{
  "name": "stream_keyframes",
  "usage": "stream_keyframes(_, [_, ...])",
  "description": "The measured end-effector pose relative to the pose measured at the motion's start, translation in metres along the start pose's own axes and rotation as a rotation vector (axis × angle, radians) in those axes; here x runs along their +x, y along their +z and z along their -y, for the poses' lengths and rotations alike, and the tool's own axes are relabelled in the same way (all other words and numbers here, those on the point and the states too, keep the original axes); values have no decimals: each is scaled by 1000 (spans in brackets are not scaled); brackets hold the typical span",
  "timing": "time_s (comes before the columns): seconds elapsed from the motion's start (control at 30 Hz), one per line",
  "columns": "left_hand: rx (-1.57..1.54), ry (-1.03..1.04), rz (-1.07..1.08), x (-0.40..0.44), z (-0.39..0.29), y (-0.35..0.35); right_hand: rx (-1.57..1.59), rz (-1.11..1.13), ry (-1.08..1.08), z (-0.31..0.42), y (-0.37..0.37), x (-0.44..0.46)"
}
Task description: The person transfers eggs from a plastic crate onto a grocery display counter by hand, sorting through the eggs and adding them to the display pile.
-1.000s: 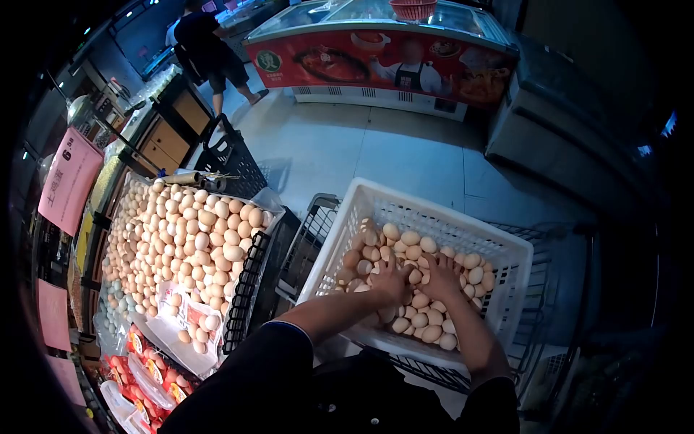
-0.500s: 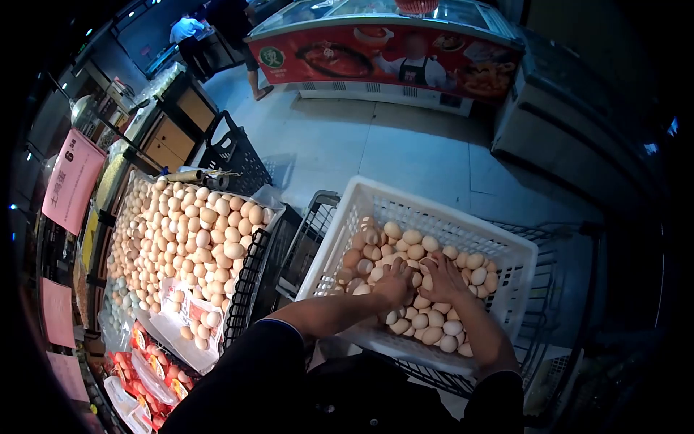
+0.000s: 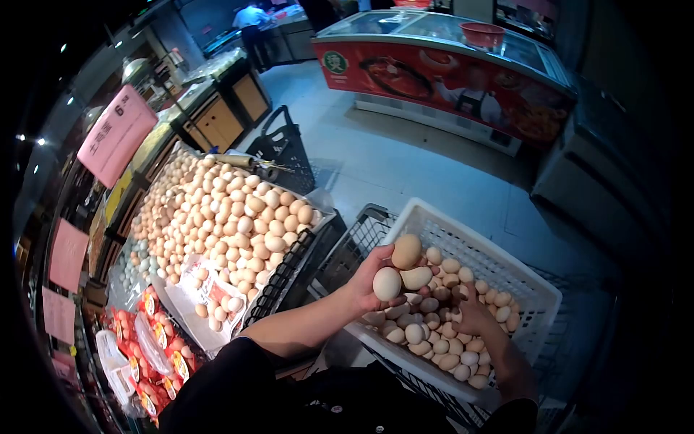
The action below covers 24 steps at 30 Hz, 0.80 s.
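Observation:
My left hand (image 3: 370, 281) is closed around eggs above the left side of a white plastic crate (image 3: 486, 253). Three of them show: a brown egg (image 3: 407, 251), a pale egg (image 3: 387, 283) and a cream egg (image 3: 416, 278). Inside the crate, my right hand (image 3: 475, 315) has its fingers curled around eggs (image 3: 448, 311), partly hidden among the others. Loose brown and cream eggs (image 3: 450, 360) fill the crate's bottom. To the left, a large heap of eggs (image 3: 235, 217) lies on a display stand.
The crate rests on a shopping cart (image 3: 361, 235). A black rack edge (image 3: 278, 278) borders the heap. Red-netted egg packs (image 3: 163, 354) lie front left, below a pink price sign (image 3: 117, 136). Behind stand a black basket (image 3: 285, 148), a freezer (image 3: 441, 76) and a person (image 3: 251, 32).
My left hand has risen from the crate towards the left with eggs in it. My right hand stays among the crate's eggs. The head view has turned left.

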<state>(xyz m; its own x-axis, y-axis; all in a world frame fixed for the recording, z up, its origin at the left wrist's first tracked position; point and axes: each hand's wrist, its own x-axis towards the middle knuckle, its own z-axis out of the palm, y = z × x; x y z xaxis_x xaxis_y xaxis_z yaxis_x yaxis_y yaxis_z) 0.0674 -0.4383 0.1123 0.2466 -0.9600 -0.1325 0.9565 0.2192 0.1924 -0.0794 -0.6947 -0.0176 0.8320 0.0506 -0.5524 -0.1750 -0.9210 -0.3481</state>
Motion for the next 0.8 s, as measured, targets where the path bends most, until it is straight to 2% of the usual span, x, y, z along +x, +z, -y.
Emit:
stream_keyframes(0.1, [-145,80,84,-26,-4,8,-64,37,-1,7,-7,-5])
stream_keyframes(0.23, [-186,110,165,-53,-9,6,-96,-88,-110,2,6,2])
stream_keyframes(0.33, [-158,189,126,-71,-10,8,-72,-216,-126,11,7,-12])
stream_keyframes(0.57, [-204,255,143,-103,-18,-6,-56,-277,-86,20,3,-11])
stream_keyframes(0.67, [-178,319,116,-117,-20,-8,-82,-548,-146,-3,11,-6])
stream_keyframes(0.77, [-194,352,152,-133,-24,-15,1048,-533,117,16,-13,-13])
stream_keyframes(0.8, [-176,373,159,-141,-23,-20,1377,-441,37,10,-15,-18])
